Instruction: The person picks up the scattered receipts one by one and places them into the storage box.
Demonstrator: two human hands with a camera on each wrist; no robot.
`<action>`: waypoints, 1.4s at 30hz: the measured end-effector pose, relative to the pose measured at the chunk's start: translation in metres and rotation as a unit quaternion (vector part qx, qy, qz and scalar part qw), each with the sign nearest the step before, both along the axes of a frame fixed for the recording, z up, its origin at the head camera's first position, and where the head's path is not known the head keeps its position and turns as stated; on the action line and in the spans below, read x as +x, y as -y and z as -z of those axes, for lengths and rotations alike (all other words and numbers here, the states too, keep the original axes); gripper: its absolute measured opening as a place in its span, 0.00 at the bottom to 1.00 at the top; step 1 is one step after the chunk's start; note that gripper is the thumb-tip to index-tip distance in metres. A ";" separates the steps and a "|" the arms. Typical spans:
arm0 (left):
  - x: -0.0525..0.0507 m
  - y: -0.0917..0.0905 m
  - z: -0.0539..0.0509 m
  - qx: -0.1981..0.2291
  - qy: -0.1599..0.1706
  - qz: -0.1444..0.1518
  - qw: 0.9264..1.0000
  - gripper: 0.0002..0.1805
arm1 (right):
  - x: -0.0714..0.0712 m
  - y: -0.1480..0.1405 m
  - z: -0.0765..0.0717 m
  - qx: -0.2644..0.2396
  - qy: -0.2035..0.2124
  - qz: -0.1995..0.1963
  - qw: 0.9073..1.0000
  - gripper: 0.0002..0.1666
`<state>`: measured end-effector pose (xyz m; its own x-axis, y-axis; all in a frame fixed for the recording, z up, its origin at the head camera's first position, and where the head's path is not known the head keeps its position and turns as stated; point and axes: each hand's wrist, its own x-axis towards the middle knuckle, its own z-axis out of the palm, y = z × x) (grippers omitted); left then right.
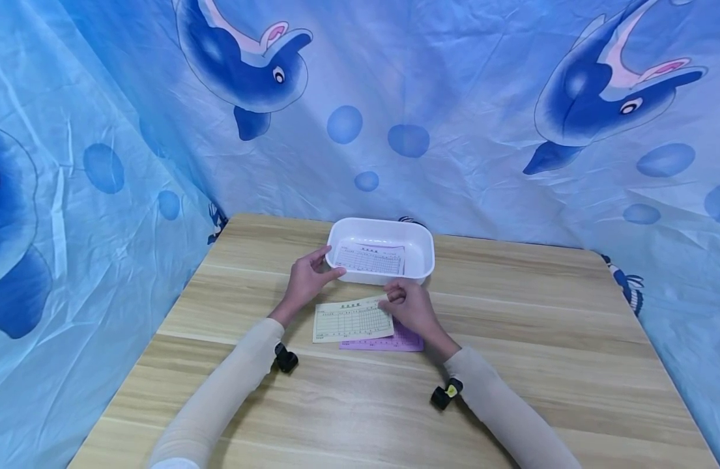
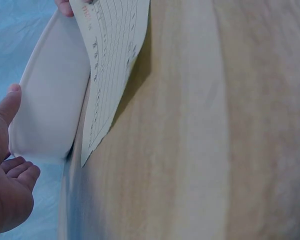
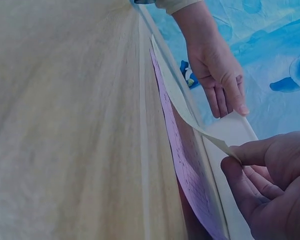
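A white plastic tub (image 1: 419, 255) stands near the back edge of the table, holding printed paper slips (image 1: 370, 260), a whitish one over a pinkish one. My left hand (image 1: 305, 280) holds the tub's left end, its thumb (image 2: 11, 102) on the rim and the fingers around the corner. Between thumb and forefinger, my right hand (image 1: 414, 307) pinches the right edge of a pale yellow printed form (image 1: 346, 322), seen curving up toward the fingers in the right wrist view. Partly under it, a pink-purple form (image 3: 177, 145) lies on the wood.
The wooden table (image 1: 360, 404) reaches back to a blue curtain (image 1: 453, 189) printed with dolphins and bubbles, which also hangs along the left side. Tasselled cords (image 1: 626, 283) show at the table's right edge. A small black camera is strapped to each wrist.
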<state>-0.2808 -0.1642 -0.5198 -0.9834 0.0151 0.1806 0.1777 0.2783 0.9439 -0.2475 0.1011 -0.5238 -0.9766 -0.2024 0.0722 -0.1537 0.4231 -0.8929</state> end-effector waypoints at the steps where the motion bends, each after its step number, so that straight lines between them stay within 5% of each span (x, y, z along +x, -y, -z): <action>1: 0.000 0.000 0.000 -0.001 0.000 -0.001 1.000 0.44 | 0.000 0.000 0.000 -0.001 0.000 -0.002 1.000 0.18; 14: -0.001 0.002 0.001 0.000 0.002 0.003 1.000 0.45 | 0.005 -0.013 -0.001 0.003 0.004 -0.013 1.000 0.06; 29: -0.002 0.002 0.000 -0.005 0.010 -0.001 1.000 0.45 | 0.012 -0.037 -0.030 -0.027 0.005 -0.027 0.999 0.08; 42: -0.004 0.000 -0.001 -0.021 0.015 -0.012 1.000 0.45 | 0.007 -0.046 -0.053 -0.105 0.007 0.008 0.994 0.09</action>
